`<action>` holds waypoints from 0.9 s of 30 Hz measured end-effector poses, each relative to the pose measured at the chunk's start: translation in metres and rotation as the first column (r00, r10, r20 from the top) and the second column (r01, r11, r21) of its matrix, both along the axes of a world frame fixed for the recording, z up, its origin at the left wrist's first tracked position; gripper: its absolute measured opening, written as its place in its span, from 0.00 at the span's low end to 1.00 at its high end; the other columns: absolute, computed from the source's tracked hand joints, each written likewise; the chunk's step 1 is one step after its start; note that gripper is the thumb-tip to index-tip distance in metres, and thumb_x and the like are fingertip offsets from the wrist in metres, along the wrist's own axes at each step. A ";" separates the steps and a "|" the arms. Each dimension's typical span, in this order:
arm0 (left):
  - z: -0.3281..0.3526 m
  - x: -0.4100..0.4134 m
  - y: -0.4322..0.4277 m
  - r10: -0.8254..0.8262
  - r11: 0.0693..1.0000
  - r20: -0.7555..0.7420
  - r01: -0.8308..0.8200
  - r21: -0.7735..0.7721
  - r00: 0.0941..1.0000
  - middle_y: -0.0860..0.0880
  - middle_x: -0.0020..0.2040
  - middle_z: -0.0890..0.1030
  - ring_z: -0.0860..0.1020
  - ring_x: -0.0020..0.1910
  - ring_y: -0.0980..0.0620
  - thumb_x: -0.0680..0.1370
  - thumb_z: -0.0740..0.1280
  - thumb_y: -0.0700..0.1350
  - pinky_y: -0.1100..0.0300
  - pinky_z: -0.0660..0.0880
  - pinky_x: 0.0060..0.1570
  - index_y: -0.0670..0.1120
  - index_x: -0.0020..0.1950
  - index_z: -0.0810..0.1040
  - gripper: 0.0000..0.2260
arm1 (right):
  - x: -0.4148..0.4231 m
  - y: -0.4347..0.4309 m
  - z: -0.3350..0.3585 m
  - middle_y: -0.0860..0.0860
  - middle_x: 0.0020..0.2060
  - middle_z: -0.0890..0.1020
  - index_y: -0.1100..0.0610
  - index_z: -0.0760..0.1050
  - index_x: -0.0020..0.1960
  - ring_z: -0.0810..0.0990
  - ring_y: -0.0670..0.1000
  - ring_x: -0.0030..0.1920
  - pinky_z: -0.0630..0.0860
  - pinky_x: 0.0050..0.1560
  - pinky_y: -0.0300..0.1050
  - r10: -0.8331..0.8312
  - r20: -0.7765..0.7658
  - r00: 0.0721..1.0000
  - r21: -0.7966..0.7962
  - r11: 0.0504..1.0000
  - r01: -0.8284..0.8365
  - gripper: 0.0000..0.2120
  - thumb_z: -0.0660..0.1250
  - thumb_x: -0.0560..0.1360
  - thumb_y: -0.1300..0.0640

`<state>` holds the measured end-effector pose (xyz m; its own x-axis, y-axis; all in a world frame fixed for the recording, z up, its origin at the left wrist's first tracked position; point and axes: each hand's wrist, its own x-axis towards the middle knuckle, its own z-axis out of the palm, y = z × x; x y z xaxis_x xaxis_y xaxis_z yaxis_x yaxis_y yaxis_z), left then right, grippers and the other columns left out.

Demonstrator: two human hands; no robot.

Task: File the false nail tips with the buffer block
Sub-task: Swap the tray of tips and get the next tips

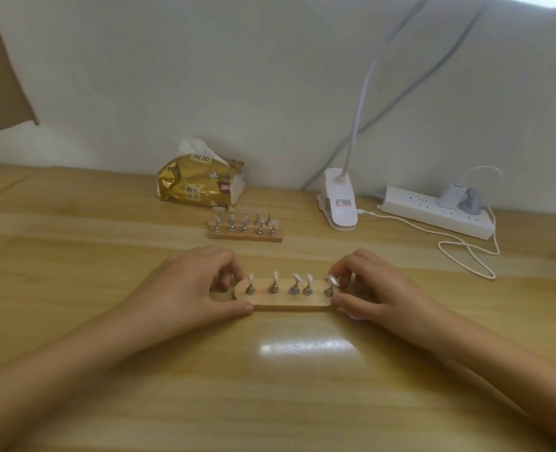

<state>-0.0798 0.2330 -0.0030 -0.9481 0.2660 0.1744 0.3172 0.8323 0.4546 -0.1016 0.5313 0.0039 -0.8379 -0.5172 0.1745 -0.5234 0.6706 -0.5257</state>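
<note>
False nail tips (275,276), 5 in all, stand on small metal pegs along an oval wooden holder (289,302), which lies flat on the middle of a pale wooden table (270,402), just in front of the person. The left hand (185,288) grips the holder's left end, with the thumb along the near edge and the fingers curled round the far side. The right hand (378,288) grips the right end the same way, thumb at the near edge and fingers curled beside the rightmost tip; whether a finger touches that tip is too blurred to tell. Farther back, well apart, a second wooden holder (245,237) carries 2 rows of tips. Behind it sits a gold tissue pack (198,184). To the right are a white clip lamp (338,203), a white power strip (430,212) and a looped white cable (466,252).
</note>
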 end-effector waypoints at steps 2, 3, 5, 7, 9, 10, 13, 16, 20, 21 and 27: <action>0.001 0.001 0.012 -0.033 0.999 -0.012 0.033 -0.025 0.999 0.62 0.42 0.75 0.72 0.47 0.68 0.63 0.67 0.69 0.66 0.66 0.39 0.60 0.47 0.74 0.19 | 0.008 0.014 0.001 0.46 0.48 0.77 0.48 0.77 0.55 0.76 0.43 0.46 0.71 0.45 0.33 -0.011 0.012 1.000 -0.055 0.998 0.012 0.09 0.68 0.77 0.47; 0.000 0.001 0.018 -0.052 0.998 -0.013 0.051 -0.028 0.999 0.62 0.42 0.75 0.72 0.47 0.67 0.63 0.67 0.69 0.65 0.67 0.40 0.60 0.47 0.74 0.19 | 0.011 0.022 0.002 0.45 0.48 0.79 0.48 0.78 0.56 0.77 0.44 0.48 0.72 0.46 0.34 -0.011 0.030 0.999 -0.100 0.995 0.014 0.10 0.65 0.78 0.45; -0.001 0.000 0.024 -0.080 0.997 -0.017 0.080 -0.023 0.997 0.61 0.43 0.75 0.72 0.47 0.65 0.64 0.67 0.69 0.63 0.70 0.42 0.60 0.47 0.73 0.19 | 0.014 0.036 0.005 0.42 0.49 0.81 0.48 0.79 0.56 0.79 0.45 0.51 0.74 0.50 0.38 0.012 0.121 0.993 -0.192 0.981 0.012 0.11 0.63 0.79 0.44; -0.001 -0.002 0.029 -0.096 0.995 -0.016 0.096 -0.017 0.995 0.62 0.43 0.74 0.72 0.47 0.64 0.64 0.68 0.69 0.62 0.71 0.44 0.60 0.48 0.73 0.19 | 0.014 0.052 0.008 0.41 0.51 0.81 0.47 0.79 0.55 0.79 0.47 0.52 0.74 0.51 0.38 0.078 0.139 0.987 -0.140 0.988 -0.058 0.11 0.69 0.75 0.46; 0.000 -0.004 0.032 -0.117 0.991 0.026 0.115 0.065 0.993 0.63 0.46 0.75 0.72 0.47 0.65 0.62 0.71 0.69 0.65 0.72 0.45 0.61 0.50 0.74 0.22 | 0.013 0.064 0.007 0.40 0.51 0.80 0.47 0.79 0.55 0.79 0.47 0.52 0.72 0.49 0.33 0.137 0.049 0.989 -0.016 0.990 -0.137 0.12 0.74 0.72 0.51; 0.001 -0.004 0.034 -0.128 0.982 0.061 0.118 0.148 0.990 0.63 0.47 0.76 0.73 0.47 0.66 0.61 0.72 0.69 0.68 0.71 0.44 0.61 0.51 0.75 0.23 | 0.012 0.067 0.005 0.41 0.51 0.80 0.48 0.80 0.54 0.79 0.47 0.51 0.71 0.47 0.32 0.149 0.015 0.989 0.004 0.989 -0.150 0.12 0.76 0.71 0.53; 0.000 -0.005 0.038 -0.147 0.938 0.126 0.098 0.332 0.981 0.62 0.49 0.79 0.76 0.45 0.66 0.65 0.77 0.57 0.72 0.71 0.44 0.58 0.48 0.80 0.14 | 0.009 0.077 0.007 0.42 0.48 0.81 0.48 0.81 0.51 0.80 0.47 0.48 0.71 0.45 0.31 0.167 0.017 0.986 -0.007 0.986 -0.167 0.09 0.76 0.73 0.55; -0.001 -0.005 0.038 -0.125 0.919 0.125 0.067 0.389 0.984 0.63 0.46 0.81 0.77 0.42 0.63 0.69 0.78 0.47 0.69 0.74 0.46 0.56 0.43 0.83 0.07 | -0.002 0.088 0.016 0.42 0.48 0.82 0.49 0.81 0.50 0.80 0.47 0.48 0.74 0.45 0.36 0.146 0.056 0.988 0.038 0.988 -0.148 0.09 0.76 0.73 0.60; 0.000 -0.003 0.040 -0.107 0.904 0.107 0.052 0.424 0.988 0.60 0.45 0.83 0.78 0.41 0.59 0.69 0.78 0.45 0.66 0.75 0.45 0.55 0.41 0.84 0.06 | -0.021 0.080 0.015 0.47 0.45 0.85 0.53 0.81 0.48 0.83 0.50 0.42 0.79 0.44 0.40 -0.158 0.081 0.984 -0.198 0.965 0.171 0.07 0.75 0.73 0.62; 0.000 -0.003 0.041 -0.112 0.901 0.103 0.058 0.430 0.988 0.59 0.44 0.83 0.79 0.41 0.59 0.69 0.78 0.44 0.66 0.75 0.44 0.54 0.40 0.84 0.06 | -0.022 0.072 0.013 0.50 0.46 0.85 0.56 0.81 0.50 0.85 0.51 0.43 0.80 0.45 0.41 -0.200 0.156 0.967 -0.285 0.928 0.238 0.07 0.74 0.74 0.63; 0.003 0.008 0.038 -0.183 0.899 0.067 0.140 0.415 0.981 0.57 0.43 0.82 0.81 0.44 0.55 0.69 0.78 0.42 0.71 0.73 0.43 0.51 0.38 0.83 0.07 | -0.006 0.025 0.005 0.57 0.44 0.85 0.64 0.76 0.54 0.84 0.49 0.38 0.80 0.34 0.39 0.028 0.402 0.915 -0.513 0.835 0.200 0.07 0.68 0.77 0.68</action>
